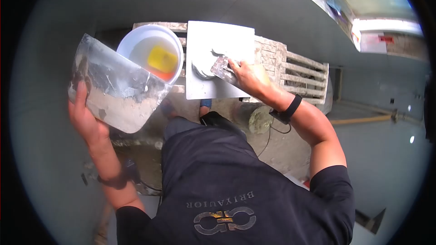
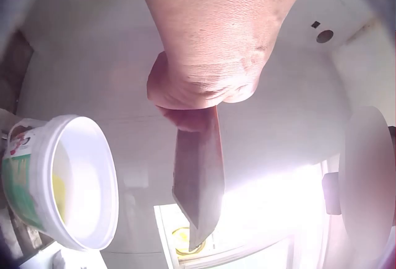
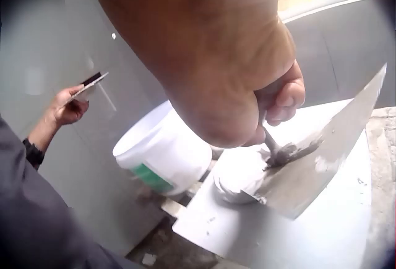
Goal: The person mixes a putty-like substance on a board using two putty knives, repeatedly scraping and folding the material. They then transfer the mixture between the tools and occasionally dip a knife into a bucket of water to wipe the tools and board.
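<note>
My left hand [image 1: 91, 120] grips a wide, flat plate smeared with pale paste [image 1: 120, 90], held up left of the white board; the left wrist view shows this plate [image 2: 199, 176] edge-on below the hand [image 2: 207, 65]. My right hand [image 1: 252, 79] holds a metal trowel [image 1: 223, 69] over a mound of white paste [image 1: 202, 67] on the white board [image 1: 222, 36]. In the right wrist view, fingers of the right hand [image 3: 229, 95] curl round the handle, and the trowel blade [image 3: 328, 151] tilts against the paste [image 3: 238, 179].
A white bucket [image 1: 131, 43] with something yellow and orange inside stands left of the board, partly behind the held plate. Board and bucket rest on a slatted bench [image 1: 304, 72]. A cable [image 1: 269, 140] and a round object [image 1: 260, 120] lie below. A window ledge [image 1: 334, 11] is at upper right.
</note>
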Tool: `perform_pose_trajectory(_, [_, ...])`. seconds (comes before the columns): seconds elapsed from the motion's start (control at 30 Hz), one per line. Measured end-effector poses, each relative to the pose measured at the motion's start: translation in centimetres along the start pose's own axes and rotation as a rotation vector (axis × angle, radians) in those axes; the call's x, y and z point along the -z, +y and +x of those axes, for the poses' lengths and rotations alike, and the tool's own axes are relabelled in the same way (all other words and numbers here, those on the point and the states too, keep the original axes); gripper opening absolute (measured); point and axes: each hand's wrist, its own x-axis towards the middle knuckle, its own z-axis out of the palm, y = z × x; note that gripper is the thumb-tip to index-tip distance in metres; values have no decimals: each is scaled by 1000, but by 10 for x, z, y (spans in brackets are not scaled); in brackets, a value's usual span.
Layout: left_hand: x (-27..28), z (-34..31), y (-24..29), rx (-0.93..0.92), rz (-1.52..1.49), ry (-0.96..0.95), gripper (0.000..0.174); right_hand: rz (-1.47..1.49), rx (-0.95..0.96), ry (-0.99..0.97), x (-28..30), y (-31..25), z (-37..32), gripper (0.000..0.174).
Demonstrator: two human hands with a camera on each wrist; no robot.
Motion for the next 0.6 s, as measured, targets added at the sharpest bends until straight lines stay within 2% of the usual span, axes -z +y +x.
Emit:
perform_pose_trajectory(0.13, [-5, 6, 8, -13, 23, -83, 39, 92, -131, 159, -19, -11, -17, 48])
perform_pose_trajectory(0.23, [-4, 7, 9, -1, 3, -114, 39, 123, -121, 284, -54, -10, -39, 46])
perform_pose_trajectory(0.37, [-11, 9, 11, 14, 18, -190, 38, 366, -355, 73, -16, -16, -50, 39])
perform_pose_trajectory(0.4, [-13, 11, 11, 2, 28, -195, 38, 357, -331, 345, -36, -14, -57, 35])
perform_pose_trajectory(0.5, [-12, 19, 12, 54, 33, -232, 38, 1064, -703, 251, -74, -17, -83, 28])
perform_pose_trajectory(0.6, [-13, 28, 14, 69, 107, -351, 40, 1737, -946, 114, -103, -24, -113, 28])
